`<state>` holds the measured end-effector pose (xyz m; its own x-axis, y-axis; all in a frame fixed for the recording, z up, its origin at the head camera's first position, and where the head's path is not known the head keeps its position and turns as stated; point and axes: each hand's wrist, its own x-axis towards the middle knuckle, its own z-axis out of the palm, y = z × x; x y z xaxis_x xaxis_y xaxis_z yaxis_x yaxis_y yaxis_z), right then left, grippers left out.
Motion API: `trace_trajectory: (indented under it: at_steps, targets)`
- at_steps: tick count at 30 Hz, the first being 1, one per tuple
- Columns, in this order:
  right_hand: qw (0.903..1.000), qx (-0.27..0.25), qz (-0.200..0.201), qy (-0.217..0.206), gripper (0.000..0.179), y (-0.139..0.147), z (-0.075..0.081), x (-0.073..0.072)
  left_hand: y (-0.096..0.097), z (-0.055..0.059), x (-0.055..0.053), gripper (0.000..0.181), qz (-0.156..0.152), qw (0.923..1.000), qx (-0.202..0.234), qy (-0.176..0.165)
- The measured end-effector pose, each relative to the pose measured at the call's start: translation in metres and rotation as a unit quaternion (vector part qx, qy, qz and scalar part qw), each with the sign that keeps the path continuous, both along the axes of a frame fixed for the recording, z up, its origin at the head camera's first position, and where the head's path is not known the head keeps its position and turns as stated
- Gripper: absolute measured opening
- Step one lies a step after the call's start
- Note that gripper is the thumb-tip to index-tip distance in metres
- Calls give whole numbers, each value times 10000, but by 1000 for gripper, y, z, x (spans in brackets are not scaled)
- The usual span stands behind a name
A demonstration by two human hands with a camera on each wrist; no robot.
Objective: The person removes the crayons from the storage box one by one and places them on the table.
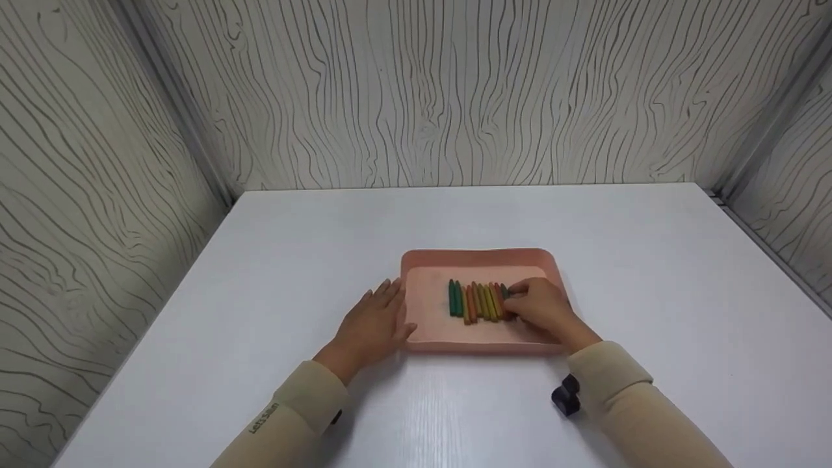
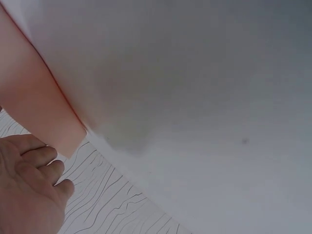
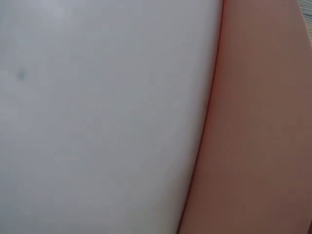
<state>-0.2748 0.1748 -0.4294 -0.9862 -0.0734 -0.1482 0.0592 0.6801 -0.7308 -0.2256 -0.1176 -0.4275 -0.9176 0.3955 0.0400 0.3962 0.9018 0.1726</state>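
The left hand (image 1: pixel 372 326), fingers straight, rests against the left wall of a pink tray (image 1: pixel 481 348) on the white table (image 1: pixel 312 240). Inside the tray, crayons lie side by side in a row — two green crayons (image 1: pixel 452 299) first, orange and yellowish ones next, a dark green crayon (image 1: pixel 504 290) at the right end. There the right hand (image 1: pixel 541 305) bends its thumb and fingers close — whether they pinch that crayon cannot be told.

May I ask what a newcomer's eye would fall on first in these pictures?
The row of colorful crayon-like sticks inside the pink tray would probably stand out first. Next come the right hand at the row's right end and the left hand at the tray's left side.
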Motion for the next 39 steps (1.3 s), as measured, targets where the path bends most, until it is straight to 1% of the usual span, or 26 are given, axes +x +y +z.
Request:
trace_trajectory:
  at_steps: [5, 10, 14, 16, 22, 29, 34, 39]
  targets:
    - [9999, -96, -22, 65, 40, -4, -1, 1, -6, -2, 1, 68, 18, 10000, -14, 5]
    - [9992, -385, -128, 44, 38, -9, -2, 2, -11, -2, 2, 68, 78, 10000, -20, -2]
    - [9981, -570, -220, -15, 36, -11, 1, 2, -15, -1, 3, 67, 97, 9999, 31, -1]
    - [9976, -664, -200, -6, 36, -12, 3, 3, -17, -1, 4, 67, 72, 9999, 88, 12]
    - [9968, -787, -54, 140, 38, -12, 14, 5, -23, -1, 4, 67, 88, 9999, 118, -31]
    - [9960, -859, -120, 237, 40, -8, 30, 4, -30, -1, 6, 67, 113, 9999, 101, -38]
    - [9941, -1040, -164, 250, 43, 1, 40, 5, -33, -1, 6, 68, 121, 9999, 55, -42]
    - [9943, -996, -167, 339, 46, 17, 48, 6, -36, -1, 5, 67, 87, 10000, -3, 12]
